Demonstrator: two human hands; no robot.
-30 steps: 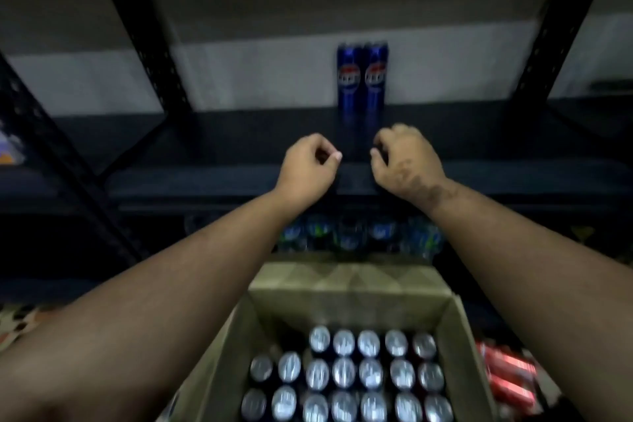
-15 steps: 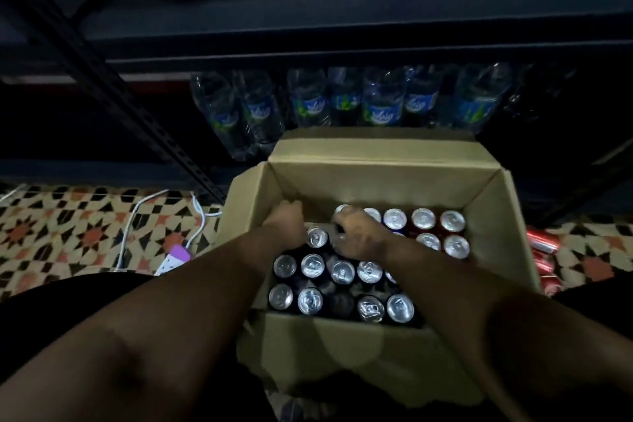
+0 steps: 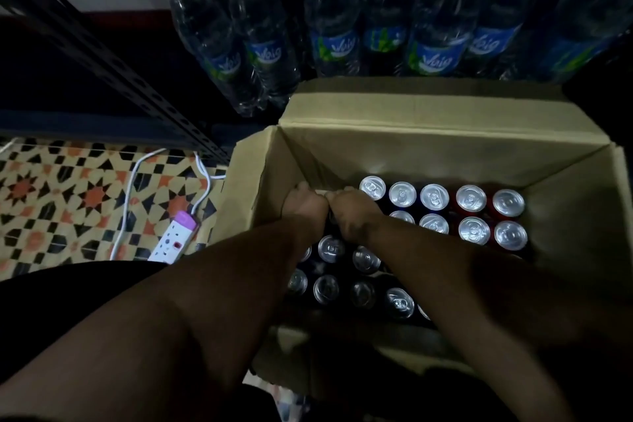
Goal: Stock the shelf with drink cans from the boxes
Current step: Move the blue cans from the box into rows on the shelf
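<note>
Both forearms reach forward and down into an open cardboard box (image 3: 428,154) standing on the floor. Left hand (image 3: 303,205) and right hand (image 3: 352,211) sit side by side, touching, at the box's far-left corner, backs of the hands toward the camera; fingers point down among the cans, and whether either hand is clamped on a can cannot be told, since the fingertips are hidden. Drink cans (image 3: 435,197) stand upright in rows inside the box, silver tops up; those at the right show red sides, the rest look dark. Left of the box, on patterned floor tiles (image 3: 51,188), lies a white power strip (image 3: 173,238) with a white cable. Beyond the box, water bottles (image 3: 334,44) fill the low shelf (image 3: 102,123) of a dark metal rack.
</note>
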